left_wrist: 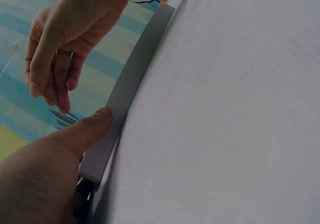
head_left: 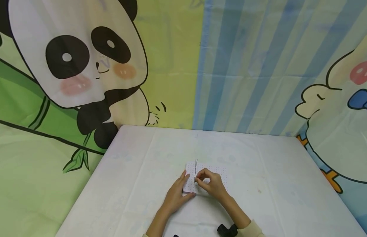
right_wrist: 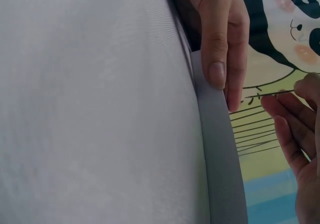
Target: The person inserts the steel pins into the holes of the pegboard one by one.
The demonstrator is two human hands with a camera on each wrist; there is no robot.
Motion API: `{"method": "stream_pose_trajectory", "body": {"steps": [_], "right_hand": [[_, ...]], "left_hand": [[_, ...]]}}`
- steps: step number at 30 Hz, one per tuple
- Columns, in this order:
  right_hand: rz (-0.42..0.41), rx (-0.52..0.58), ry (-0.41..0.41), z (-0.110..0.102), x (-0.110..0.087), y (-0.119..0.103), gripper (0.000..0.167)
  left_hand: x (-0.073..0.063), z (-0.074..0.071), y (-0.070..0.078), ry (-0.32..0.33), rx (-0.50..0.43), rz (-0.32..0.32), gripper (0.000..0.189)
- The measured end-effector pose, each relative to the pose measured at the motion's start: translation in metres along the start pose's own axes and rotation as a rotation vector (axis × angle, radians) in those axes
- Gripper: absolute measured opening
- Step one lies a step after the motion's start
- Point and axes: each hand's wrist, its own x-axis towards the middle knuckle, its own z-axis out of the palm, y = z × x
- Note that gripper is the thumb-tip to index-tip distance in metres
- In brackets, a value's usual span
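Observation:
A flat white board (head_left: 214, 169) with rows of small dots or holes lies on the table. My left hand (head_left: 177, 195) rests at its left corner with the fingers extended along the left side, and the thumb (left_wrist: 98, 125) presses the near side edge. My right hand (head_left: 212, 185) is over the board, thumb and fingertips pinching a thin dark metal stick (right_wrist: 267, 93). Several similar thin sticks (right_wrist: 252, 122) stand up from the board, roughly in a row. Whether the pinched stick's lower end touches the board cannot be seen.
A white cloth covers the table (head_left: 136, 197). Behind it hangs a curtain (head_left: 168, 65) printed with a panda and blue stripes. A black device (head_left: 227, 230) sits at my right wrist.

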Motion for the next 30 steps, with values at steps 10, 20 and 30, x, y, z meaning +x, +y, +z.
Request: {"method": "stream_pose_trajectory", "body": {"steps": [10, 20, 30], "right_hand": [[0.018, -0.068, -0.023, 0.004, -0.007, 0.009, 0.016], [-0.021, -0.091, -0.062, 0.008, -0.009, 0.013, 0.020], [-0.046, -0.116, -0.071, 0.009, -0.008, 0.014, 0.018]], "left_hand": [[-0.001, 0.001, -0.001, 0.003, -0.004, 0.014, 0.077], [-0.001, -0.001, 0.001, 0.002, 0.004, 0.002, 0.078], [0.000, -0.001, 0.001, 0.002, -0.001, 0.003, 0.077]]}}
